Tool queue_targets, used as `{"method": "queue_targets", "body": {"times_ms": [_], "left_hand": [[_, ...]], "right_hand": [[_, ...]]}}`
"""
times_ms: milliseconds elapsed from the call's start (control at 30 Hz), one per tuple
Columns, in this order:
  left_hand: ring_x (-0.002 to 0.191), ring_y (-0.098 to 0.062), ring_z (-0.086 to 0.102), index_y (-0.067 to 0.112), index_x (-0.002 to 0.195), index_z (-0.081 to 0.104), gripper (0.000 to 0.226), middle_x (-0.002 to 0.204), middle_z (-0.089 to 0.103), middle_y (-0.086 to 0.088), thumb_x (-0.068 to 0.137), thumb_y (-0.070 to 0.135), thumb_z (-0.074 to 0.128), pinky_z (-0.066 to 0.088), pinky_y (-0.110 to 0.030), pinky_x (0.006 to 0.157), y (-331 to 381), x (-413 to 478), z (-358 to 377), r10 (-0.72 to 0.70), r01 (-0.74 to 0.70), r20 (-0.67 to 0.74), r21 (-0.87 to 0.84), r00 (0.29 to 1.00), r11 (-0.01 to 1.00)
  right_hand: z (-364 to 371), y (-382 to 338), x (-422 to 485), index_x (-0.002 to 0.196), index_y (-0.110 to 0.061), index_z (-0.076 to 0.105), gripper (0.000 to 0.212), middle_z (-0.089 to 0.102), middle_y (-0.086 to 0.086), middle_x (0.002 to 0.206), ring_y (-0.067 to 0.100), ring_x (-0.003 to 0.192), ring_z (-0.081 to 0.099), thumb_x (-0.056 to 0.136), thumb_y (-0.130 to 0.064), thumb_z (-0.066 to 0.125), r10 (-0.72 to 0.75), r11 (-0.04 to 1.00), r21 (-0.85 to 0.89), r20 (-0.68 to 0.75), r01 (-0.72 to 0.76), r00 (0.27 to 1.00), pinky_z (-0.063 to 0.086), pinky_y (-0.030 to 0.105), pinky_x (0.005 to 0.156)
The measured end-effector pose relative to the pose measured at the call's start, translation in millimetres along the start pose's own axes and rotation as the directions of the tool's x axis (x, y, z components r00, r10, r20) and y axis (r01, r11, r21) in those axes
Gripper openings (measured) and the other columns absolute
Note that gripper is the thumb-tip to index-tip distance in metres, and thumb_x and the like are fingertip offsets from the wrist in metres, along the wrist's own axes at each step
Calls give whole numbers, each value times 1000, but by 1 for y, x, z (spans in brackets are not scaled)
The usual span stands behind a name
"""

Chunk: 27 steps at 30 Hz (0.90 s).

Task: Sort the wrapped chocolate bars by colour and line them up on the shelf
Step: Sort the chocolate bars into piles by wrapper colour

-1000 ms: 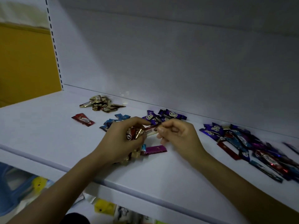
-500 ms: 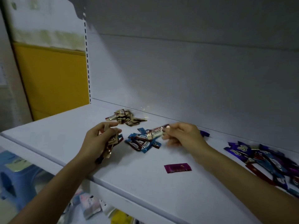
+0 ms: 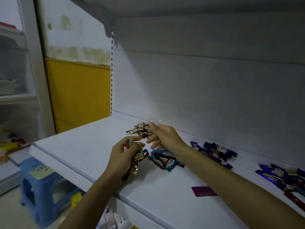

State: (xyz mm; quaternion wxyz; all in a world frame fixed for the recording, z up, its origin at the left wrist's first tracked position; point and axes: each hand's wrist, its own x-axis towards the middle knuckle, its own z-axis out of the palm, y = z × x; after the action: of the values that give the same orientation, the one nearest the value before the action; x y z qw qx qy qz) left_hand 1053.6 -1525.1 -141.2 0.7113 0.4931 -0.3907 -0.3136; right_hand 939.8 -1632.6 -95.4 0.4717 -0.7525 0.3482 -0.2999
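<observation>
Shelf: white metal shelf (image 3: 82, 146), everything's sitting loose on it, no boxes or trays.
Stool: blue plastic stool (image 3: 38, 187) down on the floor to the left.
Mixed heap: far right (image 3: 280, 177), mostly purple with some dark red in it, unsorted.
Purple pile: purple pile (image 3: 214, 153) by the back panel, right of the hands.
Blue pile: blue pile (image 3: 165, 160) mid-shelf, under the right forearm.
Gold pile: gold pile (image 3: 140, 130) at the back, left of the others.
Left hand: left hand (image 3: 127, 156) curled tight round a handful of bars (image 3: 137, 158), gold and red wrappers poking out.
Right hand: right hand (image 3: 162, 135) stretched to the gold pile, fingertips on it, lower fingers spread; can't tell if it's pinching one.
Stray: one magenta bar (image 3: 203, 191) lying flat near the front edge.
</observation>
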Motion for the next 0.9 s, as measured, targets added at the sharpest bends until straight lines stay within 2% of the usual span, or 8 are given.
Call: {"method": "queue_targets", "body": {"times_ms": [100, 200, 400, 467, 533, 600, 767, 900], "left_hand": [[70, -11, 71, 13, 94, 69, 13, 78, 73, -2, 92, 8, 58, 51, -15, 55, 2, -2, 0, 39, -38, 23, -20, 999, 999], [73, -20, 72, 8, 98, 68, 14, 82, 72, -12, 94, 18, 58, 54, -21, 57, 3, -3, -1, 34, -32, 23, -79, 999, 996], [84, -22, 72, 11, 103, 68, 35, 89, 74, -8, 75, 32, 69, 56, -24, 64, 2, -3, -2, 55, -50, 51, -101, 997, 994], [92, -23, 71, 17, 107, 67, 37, 97, 73, -8, 72, 29, 73, 58, -30, 73, -1, -2, -3, 68, -66, 63, -39, 996, 997], [97, -21, 70, 26, 112, 65, 36, 108, 70, -8, 78, 21, 74, 58, -33, 80, -4, -1, -3, 68, -68, 66, 2, 996, 998], [95, -15, 70, 35, 122, 57, 47, 115, 67, -5, 82, 14, 72, 57, -26, 74, -5, 0, -4, 58, -58, 67, 2, 996, 998], [85, -8, 71, 40, 137, 40, 70, 120, 62, 0, 84, 6, 70, 56, -22, 63, -5, 2, -3, -5, 10, 62, -77, 998, 997], [88, -12, 71, 33, 130, 52, 55, 110, 68, -2, 85, 8, 69, 58, -25, 68, -5, 3, -3, -20, 22, 67, -35, 998, 999]], "right_hand": [[11, -1, -24, 105, -23, 65, 46, 72, -1, 84, 14, 64, 69, 74, -57, 68, -87, 996, 32, 145, 83, 986, 55, 25, 58], [15, -3, -31, 110, -30, 62, 45, 70, 0, 89, 17, 71, 70, 70, -38, 80, -122, 992, -10, 182, 126, 976, 55, 31, 63], [17, -4, -23, 111, -20, 63, 33, 72, 6, 90, 18, 79, 71, 81, -11, 72, -86, 996, 10, 167, 85, 982, 57, 31, 59], [16, -6, -21, 111, -16, 64, 31, 73, 9, 93, 20, 84, 71, 82, -5, 68, -21, 999, 39, 143, 16, 990, 59, 38, 71], [13, -6, -18, 104, -16, 66, 26, 74, 7, 89, 14, 75, 71, 80, -6, 71, 27, 999, 44, 101, -32, 995, 58, 28, 60], [8, -5, -14, 96, -18, 68, 22, 74, 4, 81, 6, 61, 67, 78, -9, 75, 61, 995, 70, 76, -66, 995, 48, 16, 48], [-5, -6, 20, 96, -9, 67, 13, 66, 5, 80, 5, 51, 58, 86, -2, 64, 137, 956, 281, -152, -90, 979, 48, 17, 49], [-20, -9, 55, 116, -4, 60, 25, 62, 12, 108, 17, 83, 64, 93, -14, 58, 198, 956, 256, -212, -141, 957, 56, 26, 77]]}}
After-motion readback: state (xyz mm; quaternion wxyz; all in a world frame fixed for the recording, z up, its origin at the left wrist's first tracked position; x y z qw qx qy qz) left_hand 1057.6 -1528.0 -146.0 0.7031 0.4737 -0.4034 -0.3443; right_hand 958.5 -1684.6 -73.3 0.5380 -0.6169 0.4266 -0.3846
